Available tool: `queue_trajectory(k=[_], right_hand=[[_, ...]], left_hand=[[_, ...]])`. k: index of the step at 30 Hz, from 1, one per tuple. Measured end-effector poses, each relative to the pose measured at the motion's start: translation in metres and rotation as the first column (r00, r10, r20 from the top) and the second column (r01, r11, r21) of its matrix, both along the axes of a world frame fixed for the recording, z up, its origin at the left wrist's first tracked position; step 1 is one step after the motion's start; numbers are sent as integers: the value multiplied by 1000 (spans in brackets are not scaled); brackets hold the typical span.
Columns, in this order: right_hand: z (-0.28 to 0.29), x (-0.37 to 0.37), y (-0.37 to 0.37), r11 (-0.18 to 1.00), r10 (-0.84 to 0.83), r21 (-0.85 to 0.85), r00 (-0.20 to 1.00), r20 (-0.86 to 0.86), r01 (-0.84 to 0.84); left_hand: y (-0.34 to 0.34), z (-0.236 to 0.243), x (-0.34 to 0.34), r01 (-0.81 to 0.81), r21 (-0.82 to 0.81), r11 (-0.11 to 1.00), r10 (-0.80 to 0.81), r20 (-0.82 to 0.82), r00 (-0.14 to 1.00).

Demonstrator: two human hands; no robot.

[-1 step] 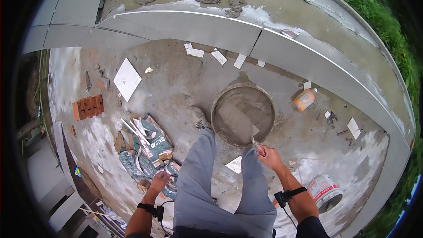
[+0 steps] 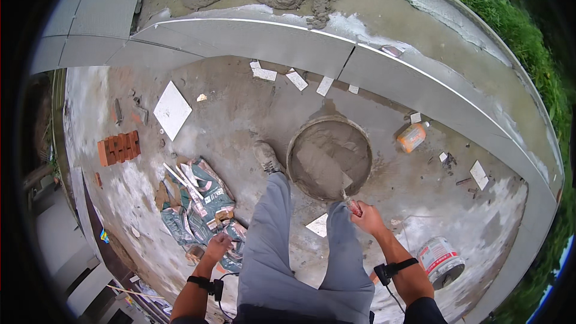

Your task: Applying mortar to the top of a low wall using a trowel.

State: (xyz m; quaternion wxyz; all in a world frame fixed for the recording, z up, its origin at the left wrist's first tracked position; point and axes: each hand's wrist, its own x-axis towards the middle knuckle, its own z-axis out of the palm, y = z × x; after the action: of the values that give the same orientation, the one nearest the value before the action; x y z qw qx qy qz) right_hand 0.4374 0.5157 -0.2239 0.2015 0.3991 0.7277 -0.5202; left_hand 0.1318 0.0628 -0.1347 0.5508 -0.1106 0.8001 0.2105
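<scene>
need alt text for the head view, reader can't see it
The person's right hand grips a trowel at a round tub of wet grey mortar. The left hand is near crumpled green sacks, with red bricks farther left.

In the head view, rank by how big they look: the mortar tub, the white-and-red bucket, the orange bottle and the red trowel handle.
Largest to smallest:
1. Mortar tub
2. White-and-red bucket
3. Orange bottle
4. Red trowel handle, partly covered by the right hand

Right hand [image 2: 367,218] closed in a grip — bare forearm [image 2: 396,258] slanting inward, left hand [image 2: 218,245] loosely curled
</scene>
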Motion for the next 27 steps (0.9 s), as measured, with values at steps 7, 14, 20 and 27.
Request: queue_trajectory(k=[7,14,20,27], right_hand=[[171,-35,33,993,-74,-93,997,26,76],[290,-172,112,960,-190,188,977,-95,206],[221,-265,212,680,57,730,998,40,-68],[229,-198,144,713,-100,695,995,-29,92]], left_hand=[[42,-29,-48,212,143,967,-215,5,977],[46,-14,-107,119,245,962,-109,-56,992],[30,-23,-121,-46,276,960,23,84,996],[23,-1,-102,358,162,919,-333,-164,929]])
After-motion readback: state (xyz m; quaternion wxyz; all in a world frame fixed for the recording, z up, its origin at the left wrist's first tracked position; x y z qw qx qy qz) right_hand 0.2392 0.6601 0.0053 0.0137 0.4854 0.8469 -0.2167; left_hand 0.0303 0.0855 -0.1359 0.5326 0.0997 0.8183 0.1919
